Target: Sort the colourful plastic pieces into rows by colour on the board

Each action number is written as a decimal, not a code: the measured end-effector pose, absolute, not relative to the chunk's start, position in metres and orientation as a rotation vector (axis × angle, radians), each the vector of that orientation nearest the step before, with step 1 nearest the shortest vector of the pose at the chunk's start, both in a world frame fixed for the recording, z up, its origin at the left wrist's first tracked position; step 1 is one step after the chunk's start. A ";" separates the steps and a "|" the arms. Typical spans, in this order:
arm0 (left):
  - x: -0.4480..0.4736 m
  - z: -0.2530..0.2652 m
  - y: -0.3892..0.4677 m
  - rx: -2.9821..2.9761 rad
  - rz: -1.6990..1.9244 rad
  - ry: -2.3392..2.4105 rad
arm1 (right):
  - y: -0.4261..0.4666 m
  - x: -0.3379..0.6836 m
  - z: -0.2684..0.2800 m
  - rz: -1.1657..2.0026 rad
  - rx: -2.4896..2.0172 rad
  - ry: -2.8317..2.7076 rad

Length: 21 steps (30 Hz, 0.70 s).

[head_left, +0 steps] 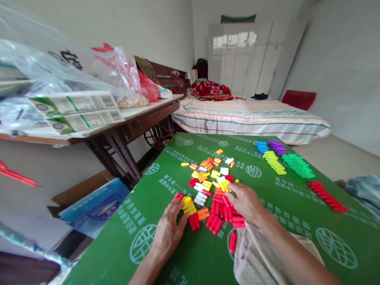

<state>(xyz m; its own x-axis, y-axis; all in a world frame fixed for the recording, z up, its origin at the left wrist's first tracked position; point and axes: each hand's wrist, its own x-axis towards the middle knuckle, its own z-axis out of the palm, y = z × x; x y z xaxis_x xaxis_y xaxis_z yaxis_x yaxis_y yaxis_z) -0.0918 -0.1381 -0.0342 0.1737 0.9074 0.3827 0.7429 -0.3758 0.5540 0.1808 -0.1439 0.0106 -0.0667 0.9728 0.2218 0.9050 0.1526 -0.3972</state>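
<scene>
Many small capsule-shaped plastic pieces, some side by side in short rows, lie in a loose heap on the green tabletop. My left hand rests at the heap's near left, thumb and fingers apart. Its fingertips touch or nearly touch red pieces, beside yellow pieces. Over the heap's right side is my right hand, its fingers bent and apart, close to yellow pieces and red pieces. No piece shows clearly in either grip. Orange pieces and white pieces lie among them.
Sorted rows stand at the right: blue, purple, yellow-green, green and red. A beige cloth lies under my right forearm. A cluttered sewing table stands left; a bed is behind.
</scene>
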 end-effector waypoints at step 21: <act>-0.113 -0.060 -0.191 2.727 1.049 1.597 | -0.064 0.167 0.011 0.133 -1.862 -2.146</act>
